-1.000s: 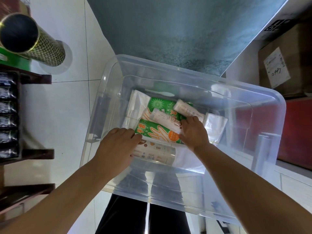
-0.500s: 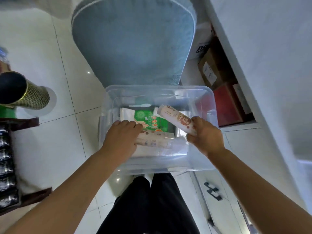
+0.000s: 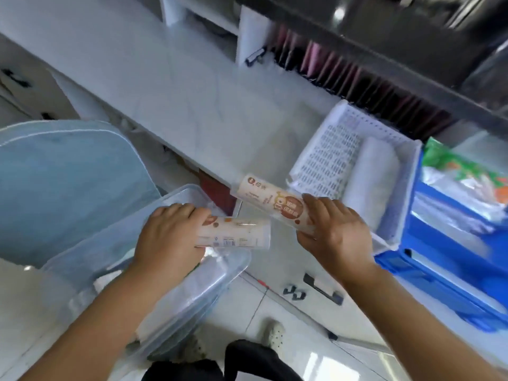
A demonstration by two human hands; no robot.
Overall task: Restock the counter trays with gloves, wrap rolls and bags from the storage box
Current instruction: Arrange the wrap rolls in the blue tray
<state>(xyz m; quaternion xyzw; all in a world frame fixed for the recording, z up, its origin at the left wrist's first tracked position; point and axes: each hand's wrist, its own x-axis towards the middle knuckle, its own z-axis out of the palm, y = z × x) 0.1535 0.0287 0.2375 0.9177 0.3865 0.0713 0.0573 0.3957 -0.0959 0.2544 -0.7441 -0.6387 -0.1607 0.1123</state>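
A cream-and-brown printed wrap roll in clear film (image 3: 235, 232) is held in the left hand (image 3: 167, 237), whose grip is closed around the roll's left end, the fingers (image 3: 176, 213) curled over its top and the rest of the roll projecting to the right. This roll is carried above the clear plastic storage box (image 3: 154, 284), which stands on the white tiled floor (image 3: 261, 301) beside a pale blue cushioned chair back (image 3: 68, 182).

A second cream-and-brown printed wrap roll (image 3: 270, 202) is held in the right hand (image 3: 334, 237). The grip is wrapped about the roll's lower right end, with the fingers over the top and the thumb underneath; the roll is tilted, its free end pointing up and to the left. It is held over the front edge of the white table (image 3: 192, 100), just beside the near left corner of a white perforated plastic tray (image 3: 330, 155).

The two rolls are apart, with a narrow gap between their nearer ends.

Inside the white tray a roll of white translucent material (image 3: 371, 185) lies along the right side. To the right of that tray, touching it, stands a blue plastic tray (image 3: 439, 259), in which green-and-orange printed packets (image 3: 464, 171) and clear plastic packets (image 3: 450, 204) are stacked. What remains inside the storage box cannot be made out, the picture being blurred. The person's dark trousers (image 3: 247, 361) and a light shoe (image 3: 275, 334) are seen at the lower edge.
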